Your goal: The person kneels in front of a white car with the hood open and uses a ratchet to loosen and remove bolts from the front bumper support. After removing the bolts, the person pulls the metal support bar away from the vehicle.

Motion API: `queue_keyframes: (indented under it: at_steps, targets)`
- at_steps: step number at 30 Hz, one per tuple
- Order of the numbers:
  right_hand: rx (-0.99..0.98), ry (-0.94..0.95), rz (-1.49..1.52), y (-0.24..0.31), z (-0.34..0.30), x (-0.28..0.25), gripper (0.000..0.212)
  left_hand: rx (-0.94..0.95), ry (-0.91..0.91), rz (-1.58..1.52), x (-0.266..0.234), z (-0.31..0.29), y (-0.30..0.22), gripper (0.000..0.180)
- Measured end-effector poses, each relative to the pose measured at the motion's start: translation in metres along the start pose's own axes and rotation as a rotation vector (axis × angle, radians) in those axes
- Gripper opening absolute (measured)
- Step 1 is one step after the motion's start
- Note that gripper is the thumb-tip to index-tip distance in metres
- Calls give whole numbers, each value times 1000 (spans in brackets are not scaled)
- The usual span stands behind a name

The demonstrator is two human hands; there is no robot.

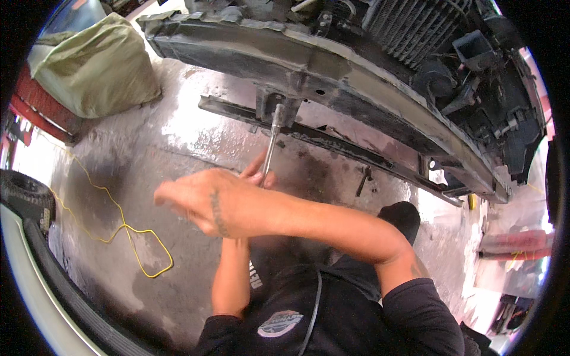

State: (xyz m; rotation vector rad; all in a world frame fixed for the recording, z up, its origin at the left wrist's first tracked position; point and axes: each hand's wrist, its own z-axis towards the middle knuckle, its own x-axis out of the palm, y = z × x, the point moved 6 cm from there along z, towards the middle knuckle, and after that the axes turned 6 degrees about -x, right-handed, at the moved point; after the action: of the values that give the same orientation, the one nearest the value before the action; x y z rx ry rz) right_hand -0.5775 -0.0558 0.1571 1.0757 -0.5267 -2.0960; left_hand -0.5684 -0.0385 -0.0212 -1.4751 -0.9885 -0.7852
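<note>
A shiny steel socket extension bar (272, 142) slants upward, its socket end against a bracket (275, 101) under the vehicle's black front crossbeam (255, 56). My left hand (261, 175) is closed around the lower part of the bar; my right forearm hides part of that hand. Crossing over my left arm, my right hand (199, 199) is at the left of the bar's lower end. Its fingers are smeared by motion, and I cannot see whether it holds anything. A long dark rail (332, 139) runs below the crossbeam, behind the bar.
A dark tool (364, 181) lies on the concrete floor below the rail. A yellow cord (123, 225) loops across the floor at left. Beyond it stands a bulky item under a khaki cover (98, 68). A tire (27, 196) is at far left; a finned radiator (409, 32) is upper right.
</note>
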Motion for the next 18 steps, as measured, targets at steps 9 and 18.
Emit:
queue_keyframes:
  at_steps: [9, 18]
  targets:
    - [88, 38, -98, 12, -54, -9, 28, 23, -197, 87, -7, -22, 0, 55]
    - [58, 41, -229, 15, -56, -27, 29, 218, -268, 366, 17, -21, -20, 47]
